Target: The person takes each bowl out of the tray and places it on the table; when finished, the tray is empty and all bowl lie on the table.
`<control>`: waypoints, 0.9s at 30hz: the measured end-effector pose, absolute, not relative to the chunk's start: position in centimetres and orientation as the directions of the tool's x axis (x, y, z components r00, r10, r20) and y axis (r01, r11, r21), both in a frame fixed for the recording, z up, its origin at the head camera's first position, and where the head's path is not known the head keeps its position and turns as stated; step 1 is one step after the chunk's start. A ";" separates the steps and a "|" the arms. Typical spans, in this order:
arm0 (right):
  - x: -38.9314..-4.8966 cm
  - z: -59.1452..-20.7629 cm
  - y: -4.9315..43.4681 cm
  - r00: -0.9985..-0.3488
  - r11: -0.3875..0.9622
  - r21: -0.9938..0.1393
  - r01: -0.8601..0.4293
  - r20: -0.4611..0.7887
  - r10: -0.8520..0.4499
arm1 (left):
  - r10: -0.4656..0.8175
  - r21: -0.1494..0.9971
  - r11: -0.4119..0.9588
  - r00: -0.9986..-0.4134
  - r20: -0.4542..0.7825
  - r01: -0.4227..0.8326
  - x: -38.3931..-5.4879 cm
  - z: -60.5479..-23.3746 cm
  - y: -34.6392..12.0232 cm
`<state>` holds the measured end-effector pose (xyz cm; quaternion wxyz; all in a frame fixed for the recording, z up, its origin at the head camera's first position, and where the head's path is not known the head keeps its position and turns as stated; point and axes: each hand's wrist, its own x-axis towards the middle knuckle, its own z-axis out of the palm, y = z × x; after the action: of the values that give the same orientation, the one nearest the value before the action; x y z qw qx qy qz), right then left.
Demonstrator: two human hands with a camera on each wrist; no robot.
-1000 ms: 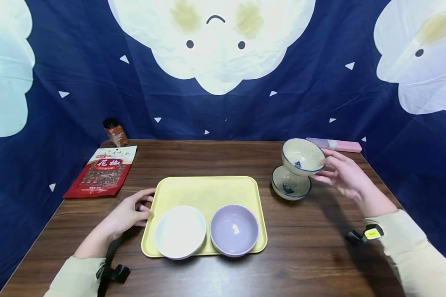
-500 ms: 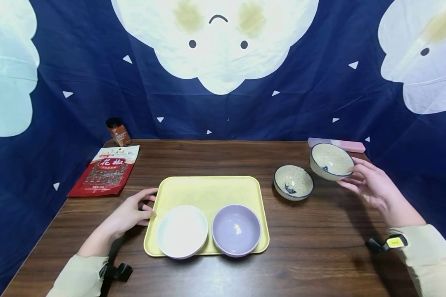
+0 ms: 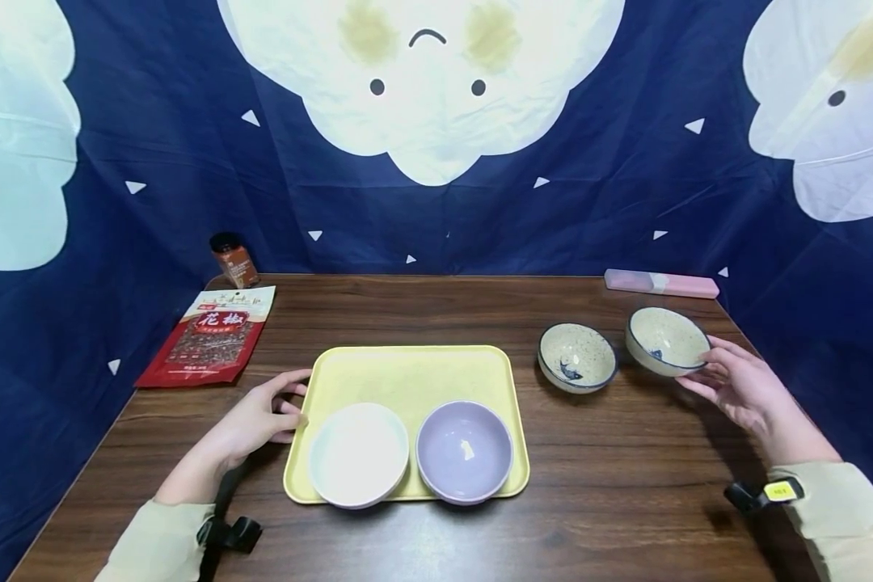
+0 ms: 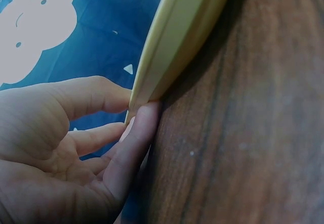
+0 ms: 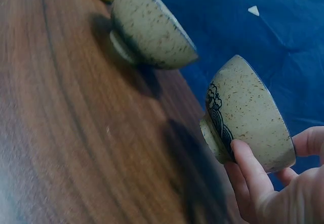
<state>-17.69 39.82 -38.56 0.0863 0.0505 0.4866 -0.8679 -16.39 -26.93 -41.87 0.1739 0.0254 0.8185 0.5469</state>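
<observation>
At the left edge of the yellow tray (image 3: 400, 368), my left hand (image 3: 258, 416) holds the rim with bent fingers. The left wrist view shows its fingertips (image 4: 147, 114) on the tray's edge. A white bowl (image 3: 359, 457) and a lilac bowl (image 3: 464, 453) stand side by side on the tray's near half. On the right, my right hand (image 3: 745, 388) grips a speckled, blue-rimmed bowl (image 3: 668, 343) by its right side. In the right wrist view this bowl (image 5: 250, 115) is just over the table, apart from its shadow. A matching bowl (image 3: 577, 358) stands on the table to its left.
A red and white spice packet (image 3: 207, 338) lies at the far left, with a dark-lidded spice jar (image 3: 236, 263) behind it. Near the back right edge lies a pink case (image 3: 662, 283). A blue curtain (image 3: 480, 218) closes off the table's back and sides.
My right hand has carried the speckled bowl off to the right from above its matching bowl, then lower and toward me. My left hand has stayed at the tray's edge.
</observation>
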 end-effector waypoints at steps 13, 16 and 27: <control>-17.3 -40.1 40.7 -0.961 -0.477 -0.842 0.251 -0.275 -0.020 | 0.233 0.910 0.387 -0.938 -0.256 -0.152 -16.3 -42.1 -26.9; -17.1 -40.2 40.8 -0.957 -0.478 -0.839 0.259 -0.290 -0.010 | 0.233 0.908 0.390 -0.938 -0.256 -0.151 -16.3 -42.2 -26.9; -17.0 -40.1 40.6 -0.952 -0.483 -0.833 0.271 -0.305 -0.008 | 0.227 0.907 0.392 -0.939 -0.258 -0.155 -16.4 -42.3 -26.9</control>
<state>-17.00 40.58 -40.12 0.0818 0.1311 0.5020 -0.8509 -16.39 -26.94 -42.25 0.1733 0.0223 0.8159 0.5511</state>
